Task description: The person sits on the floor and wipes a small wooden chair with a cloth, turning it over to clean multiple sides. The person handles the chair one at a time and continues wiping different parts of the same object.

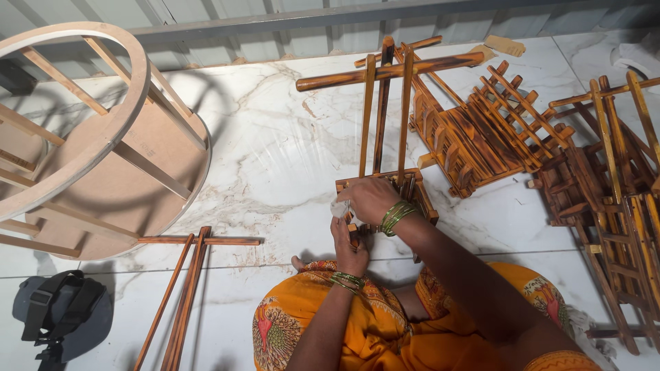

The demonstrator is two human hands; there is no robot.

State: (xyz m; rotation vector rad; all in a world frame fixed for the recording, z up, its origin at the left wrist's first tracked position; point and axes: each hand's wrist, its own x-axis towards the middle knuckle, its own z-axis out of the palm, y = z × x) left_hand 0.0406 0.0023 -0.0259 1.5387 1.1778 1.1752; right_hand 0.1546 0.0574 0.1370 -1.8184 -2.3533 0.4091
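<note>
- Head view looks down on a person seated on a pale marble-patterned floor [275,151], lap covered in orange printed cloth [385,323], both wrists ringed with green bangles.
- Between the knees stands a small wooden rack [385,185] – a boxy slatted base with three thin upright sticks rising to a dark crossbar [392,70] at the far end.
- Right hand [371,199] lies curled over the near edge of the base, fingers pressed onto a small pale scrap [342,208], perhaps cloth or sandpaper – too small to tell which.
- Left hand [350,251] is closed around the lower corner of the base just beneath, steadying it; the two hands nearly touch.
- By the look of it, the step in hand is rubbing or finishing the base near its corner; a next stroke would call for a firm hold below and even pressure along the slat.
- All the wood is scorched brown with amber streaks, smooth and slightly glossy, cut as thin square sticks.
- Further racks [481,130] lie tipped in a heap to the right, slats interlocked.
- Loose sticks [185,288] joined to a crosspiece lie on the floor to the left.
- A pale round stool frame [89,137] of bent wood and plain board sits farther left, unstained, with a dark strapped bag [62,316] below it.
</note>
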